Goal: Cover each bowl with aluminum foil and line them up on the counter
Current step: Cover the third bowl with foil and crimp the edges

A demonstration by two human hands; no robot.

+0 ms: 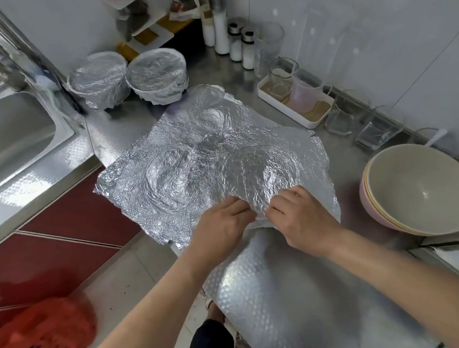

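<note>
two foil-covered bowls [99,79] are sitting side by side at the back of the worktop [275,294], near the sink [6,138]. the left hand [222,227] and right hand [301,217] are both pinching the near edge of a wide foil sheet [193,154], which is seemingly draping over a third bowl, though none of it is showing. a stack of bare bowls [418,188] is waiting at the right, so several are remaining. glass jars [248,50] are lining the wall.

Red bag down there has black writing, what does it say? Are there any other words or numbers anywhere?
Red bag: large black characters, too blurred and cut off to read.
Packets by the back shelf: printing too small and blurred to read.
No other words or numbers can be read.
</note>
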